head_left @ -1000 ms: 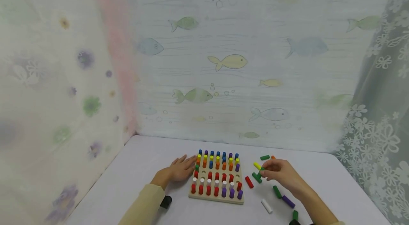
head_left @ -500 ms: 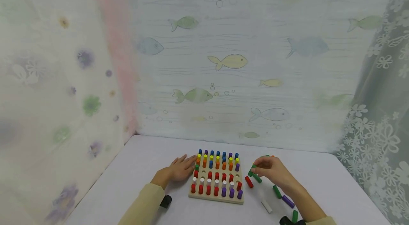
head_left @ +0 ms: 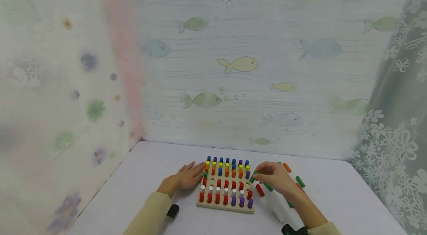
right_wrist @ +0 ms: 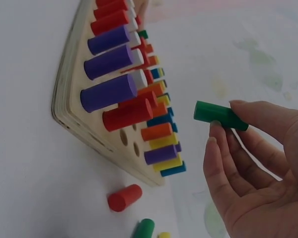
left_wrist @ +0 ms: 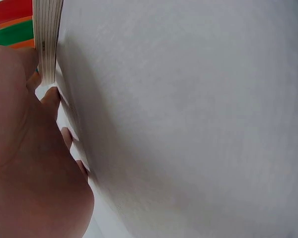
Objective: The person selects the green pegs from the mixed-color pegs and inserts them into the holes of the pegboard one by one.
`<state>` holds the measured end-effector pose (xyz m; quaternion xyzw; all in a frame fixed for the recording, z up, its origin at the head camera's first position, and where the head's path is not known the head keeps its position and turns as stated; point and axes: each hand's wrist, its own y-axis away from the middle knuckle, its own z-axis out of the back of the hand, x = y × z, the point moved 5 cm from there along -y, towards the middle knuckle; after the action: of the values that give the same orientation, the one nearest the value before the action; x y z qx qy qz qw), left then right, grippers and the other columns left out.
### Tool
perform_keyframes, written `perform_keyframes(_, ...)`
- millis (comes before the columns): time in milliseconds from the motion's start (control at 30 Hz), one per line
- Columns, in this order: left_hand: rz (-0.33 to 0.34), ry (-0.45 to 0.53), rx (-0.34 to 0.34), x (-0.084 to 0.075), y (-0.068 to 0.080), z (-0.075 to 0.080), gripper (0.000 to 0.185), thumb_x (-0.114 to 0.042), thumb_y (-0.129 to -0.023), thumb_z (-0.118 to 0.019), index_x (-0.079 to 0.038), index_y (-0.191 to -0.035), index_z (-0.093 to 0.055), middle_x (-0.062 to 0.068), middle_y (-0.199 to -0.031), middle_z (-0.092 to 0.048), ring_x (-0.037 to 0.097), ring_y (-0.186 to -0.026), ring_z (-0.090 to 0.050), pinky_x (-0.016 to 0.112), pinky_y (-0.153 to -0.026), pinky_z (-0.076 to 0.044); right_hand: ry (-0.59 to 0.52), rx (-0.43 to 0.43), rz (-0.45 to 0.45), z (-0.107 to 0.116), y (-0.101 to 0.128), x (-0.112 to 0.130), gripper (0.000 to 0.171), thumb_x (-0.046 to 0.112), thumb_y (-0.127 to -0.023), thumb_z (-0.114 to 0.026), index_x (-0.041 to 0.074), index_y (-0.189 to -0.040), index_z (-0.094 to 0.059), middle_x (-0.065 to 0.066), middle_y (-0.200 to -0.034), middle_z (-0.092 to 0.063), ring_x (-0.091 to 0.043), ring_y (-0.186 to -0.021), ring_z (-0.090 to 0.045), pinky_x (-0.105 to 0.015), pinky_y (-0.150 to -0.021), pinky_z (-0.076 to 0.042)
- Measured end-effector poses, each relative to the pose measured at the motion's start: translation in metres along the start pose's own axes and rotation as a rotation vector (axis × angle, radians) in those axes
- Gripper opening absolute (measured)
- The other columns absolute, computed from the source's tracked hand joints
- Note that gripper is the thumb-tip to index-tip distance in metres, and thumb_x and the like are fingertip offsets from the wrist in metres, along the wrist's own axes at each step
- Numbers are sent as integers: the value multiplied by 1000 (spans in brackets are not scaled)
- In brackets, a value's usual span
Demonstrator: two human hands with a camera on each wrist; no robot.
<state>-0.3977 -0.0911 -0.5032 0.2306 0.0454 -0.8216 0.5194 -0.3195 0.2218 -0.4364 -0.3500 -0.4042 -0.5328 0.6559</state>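
A wooden peg board [head_left: 226, 207] [right_wrist: 69, 106] lies on the table, filled with several coloured pegs, with a few holes [right_wrist: 129, 142] bare. My right hand [head_left: 271, 178] [right_wrist: 248, 173] pinches a green peg [head_left: 253, 178] [right_wrist: 219, 115] between thumb and fingers, just off the board's right edge. My left hand [head_left: 187, 176] [left_wrist: 25, 148] lies flat on the table, fingers straight, touching the board's left edge [left_wrist: 45, 39].
Loose pegs lie right of the board: a red peg [head_left: 260, 190] [right_wrist: 124, 197], green pegs [head_left: 300, 181] [right_wrist: 145, 229], an orange peg [head_left: 287, 167] and a white peg [head_left: 277, 215]. Fish-print curtains close in the table's back and sides.
My right hand has picked up a green peg from the loose pile and carried it left, to the board's right edge. The left hand has stayed still.
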Motion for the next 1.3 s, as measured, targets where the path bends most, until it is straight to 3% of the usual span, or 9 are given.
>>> perform_keyframes(700,-8,-12,5,1,0,0,58,-40,-110,-40,-19,-162,-31,3,-166,-34,34,-156,-19,58,-125,-11,-53,14,115,-33,-20,16,28,19,-96,-73,-3,-112,-66,-9,-104,-73,-35,-96,-68,-44,-86,-59)
perform_keyframes(900,-5,-2,6,3,-2,-1,58,-41,-110,-40,-19,-162,-31,3,-166,-33,34,-156,-18,58,-125,-10,-57,-15,123,-45,-25,18,27,18,-95,-75,-2,-111,-66,-8,-105,-73,-26,-94,-69,-45,-86,-59)
perform_keyframes(1133,-9,-15,6,2,-3,0,59,-43,-110,-39,-20,-163,-30,3,-166,-33,34,-156,-18,59,-125,-10,-52,-24,145,-55,-28,25,25,17,-95,-74,-1,-111,-67,-8,-104,-73,-32,-92,-69,-45,-84,-60)
perform_keyframes(1300,-4,-11,10,2,-2,0,58,-42,-110,-39,-19,-162,-31,3,-166,-33,35,-156,-18,59,-125,-10,-79,2,141,-64,-30,25,25,18,-96,-74,0,-112,-67,-9,-106,-72,-28,-95,-69,-46,-86,-60)
